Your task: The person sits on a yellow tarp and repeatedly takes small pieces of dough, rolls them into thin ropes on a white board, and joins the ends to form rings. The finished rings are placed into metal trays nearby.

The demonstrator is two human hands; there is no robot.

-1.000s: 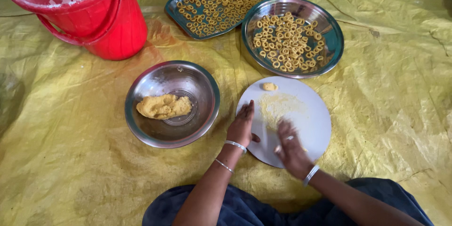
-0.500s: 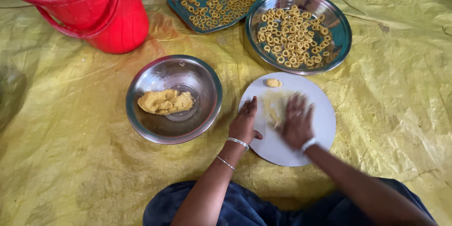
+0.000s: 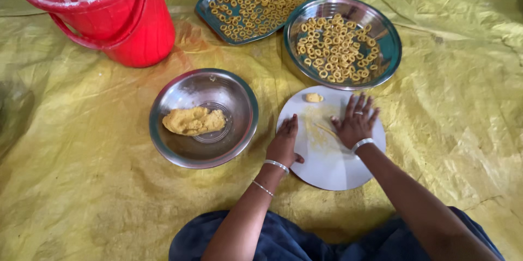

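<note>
A round white board (image 3: 327, 168) lies on the yellow sheet in front of me. My left hand (image 3: 285, 144) rests on its left rim, fingers curled against the edge. My right hand (image 3: 357, 121) lies flat on the board with fingers spread, palm down over a thin roll of yellow dough (image 3: 326, 128) that shows at the heel of the palm. A small lump of dough (image 3: 313, 97) sits at the board's far edge. Left of the board stands a steel bowl (image 3: 239, 103) with a mound of yellow dough (image 3: 193, 120) in it.
A round steel plate (image 3: 388, 38) and a rectangular tray (image 3: 210, 8) behind the board each hold several dough rings. A red bucket (image 3: 125, 27) stands at the far left. The crinkled yellow sheet (image 3: 81, 185) covers the ground. My dark-clothed knees (image 3: 272, 239) are at the bottom.
My right hand has slid forward across the board, away from me, rolling the dough under the palm. My left hand has stayed on the board's left rim.
</note>
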